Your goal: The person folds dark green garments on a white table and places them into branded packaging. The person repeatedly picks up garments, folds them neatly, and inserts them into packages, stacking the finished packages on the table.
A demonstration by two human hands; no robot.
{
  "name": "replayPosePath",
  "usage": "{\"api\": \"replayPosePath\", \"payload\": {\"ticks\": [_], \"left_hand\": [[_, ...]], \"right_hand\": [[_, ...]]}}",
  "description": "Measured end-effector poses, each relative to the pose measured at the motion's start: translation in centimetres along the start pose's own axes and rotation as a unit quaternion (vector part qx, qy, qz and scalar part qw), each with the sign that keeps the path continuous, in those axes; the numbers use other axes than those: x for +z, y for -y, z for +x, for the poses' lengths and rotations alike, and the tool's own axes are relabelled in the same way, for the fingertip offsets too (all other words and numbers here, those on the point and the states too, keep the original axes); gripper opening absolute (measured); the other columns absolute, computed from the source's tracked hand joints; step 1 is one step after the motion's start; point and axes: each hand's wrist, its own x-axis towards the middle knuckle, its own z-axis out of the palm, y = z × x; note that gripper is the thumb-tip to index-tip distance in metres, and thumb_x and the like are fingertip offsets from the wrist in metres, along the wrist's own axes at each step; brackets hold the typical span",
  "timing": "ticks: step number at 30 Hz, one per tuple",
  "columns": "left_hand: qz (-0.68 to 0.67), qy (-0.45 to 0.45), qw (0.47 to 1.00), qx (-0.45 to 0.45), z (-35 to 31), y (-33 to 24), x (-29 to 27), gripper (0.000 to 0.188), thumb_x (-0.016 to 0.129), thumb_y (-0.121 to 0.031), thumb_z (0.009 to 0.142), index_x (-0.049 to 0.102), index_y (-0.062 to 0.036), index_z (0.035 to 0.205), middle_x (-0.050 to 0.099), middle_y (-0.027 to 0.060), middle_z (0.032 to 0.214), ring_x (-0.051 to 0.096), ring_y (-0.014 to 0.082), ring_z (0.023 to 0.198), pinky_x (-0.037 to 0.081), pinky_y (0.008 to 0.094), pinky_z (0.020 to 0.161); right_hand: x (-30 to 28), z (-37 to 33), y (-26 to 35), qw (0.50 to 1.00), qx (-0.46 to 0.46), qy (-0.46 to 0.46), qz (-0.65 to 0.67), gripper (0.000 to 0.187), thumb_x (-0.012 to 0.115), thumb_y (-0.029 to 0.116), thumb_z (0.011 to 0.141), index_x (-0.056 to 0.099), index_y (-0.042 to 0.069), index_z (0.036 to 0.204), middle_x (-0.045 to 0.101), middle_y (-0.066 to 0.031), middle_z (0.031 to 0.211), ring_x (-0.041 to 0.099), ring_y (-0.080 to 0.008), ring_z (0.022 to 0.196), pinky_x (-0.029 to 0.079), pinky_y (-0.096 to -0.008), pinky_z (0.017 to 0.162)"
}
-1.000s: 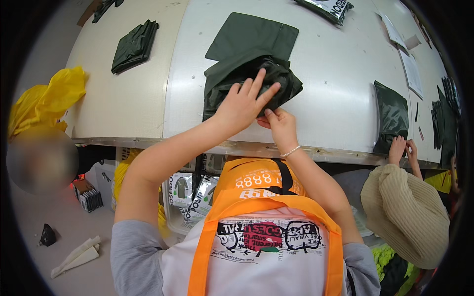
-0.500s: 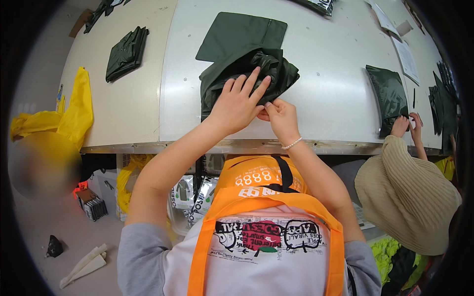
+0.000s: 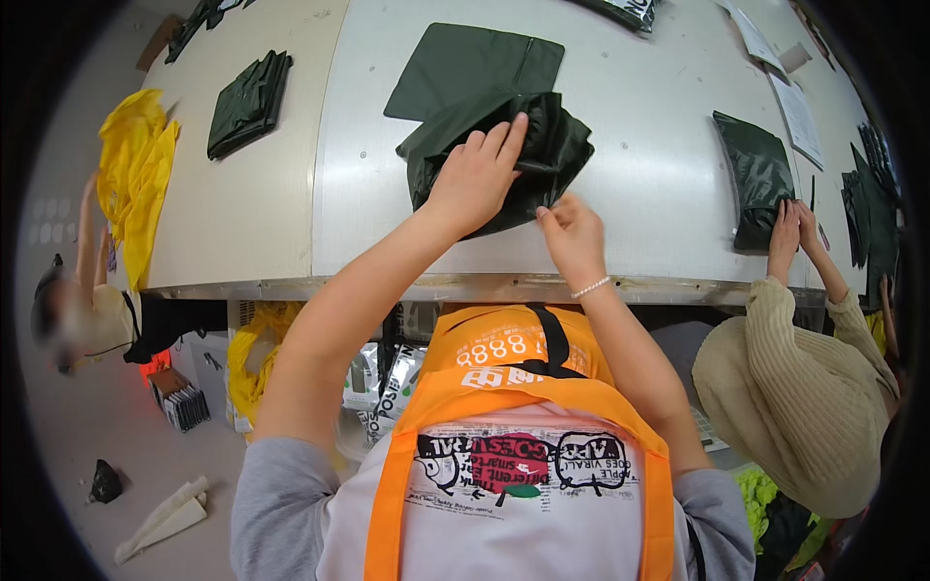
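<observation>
A loosely folded, glossy dark green bundle of thin waterproof-looking material lies crumpled on the pale table in front of me. My left hand rests on top of it, fingers stretched forward and pressing it down. At the bundle's near right edge, my right hand pinches the material between thumb and curled fingers; those fingers are slightly blurred. Just behind the bundle is a flat dark green piece with a seam across its right part, its near edge partly covered.
A folded dark green packet lies left on the table. At right, a co-worker in a beige knit top handles a dark green package; papers lie beyond. Far left, another person holds yellow material.
My right hand has moved slightly right and nearer me, and the bundle has shifted and turned a little. At left, the person has risen with the yellow material; the right co-worker's package has moved slightly.
</observation>
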Motion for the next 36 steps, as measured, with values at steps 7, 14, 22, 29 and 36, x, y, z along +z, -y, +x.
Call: {"api": "replayPosePath", "payload": {"ticks": [7, 14, 22, 29, 36], "left_hand": [[-0.042, 0.039, 0.998, -0.005, 2.1, -0.4, 0.4, 0.07, 0.061, -0.012, 0.082, 0.027, 0.0021, 0.141, 0.034, 0.0201, 0.142, 0.049, 0.0361, 0.107, 0.046, 0.0409, 0.088], [-0.011, 0.113, 0.993, 0.025, 1.4, 0.5, 1.5, 0.069, 0.059, -0.004, 0.077, 0.036, -0.0101, 0.141, 0.032, 0.0105, 0.147, 0.051, 0.0328, 0.097, 0.05, 0.0402, 0.08], [0.313, 0.179, 0.921, 0.145, 0.3, -4.4, 7.1, 0.051, 0.048, -0.016, 0.086, 0.046, -0.0089, 0.136, 0.04, 0.013, 0.144, 0.051, 0.02, 0.092, 0.045, 0.0309, 0.066], [0.326, 0.25, 0.889, 0.2, 0.0, -7.0, 7.4, 0.05, 0.045, -0.016, 0.087, 0.046, -0.0058, 0.137, 0.041, 0.0171, 0.143, 0.05, 0.0218, 0.097, 0.043, 0.0314, 0.069], [-0.153, 0.236, 0.96, 0.019, 1.6, -3.3, 10.2, 0.058, 0.06, -0.013, 0.072, 0.053, -0.0163, 0.13, 0.041, 0.0143, 0.139, 0.043, 0.0351, 0.115, 0.043, 0.0472, 0.088]], "right_hand": [[1.5, 3.5, -1.1, 0.827, -0.257, 0.178, -0.467, 0.016, 0.054, 0.009, 0.078, 0.07, 0.007, 0.079, 0.066, -0.0083, 0.089, 0.058, -0.0251, 0.091, 0.046, -0.0361, 0.074], [-1.5, 3.4, -1.5, 0.797, -0.231, 0.169, -0.531, 0.02, 0.059, 0.029, 0.084, 0.07, 0.012, 0.083, 0.063, -0.0014, 0.09, 0.055, -0.0211, 0.091, 0.042, -0.0337, 0.074], [-7.1, 6.5, -3.0, 0.727, -0.349, 0.19, -0.56, 0.025, 0.066, 0.04, 0.076, 0.069, 0.015, 0.077, 0.064, 0.0038, 0.076, 0.053, -0.0166, 0.09, 0.04, -0.0307, 0.074], [-10.6, 7.9, -2.8, 0.723, -0.392, 0.229, -0.521, 0.022, 0.066, 0.036, 0.076, 0.066, 0.014, 0.072, 0.065, 0.0035, 0.076, 0.055, -0.0148, 0.089, 0.042, -0.0306, 0.073], [-6.0, 4.0, -2.7, 0.798, -0.223, 0.364, -0.424, 0.017, 0.067, 0.015, 0.076, 0.061, 0.005, 0.089, 0.061, -0.0079, 0.091, 0.06, -0.0268, 0.089, 0.047, -0.0397, 0.073]]}}
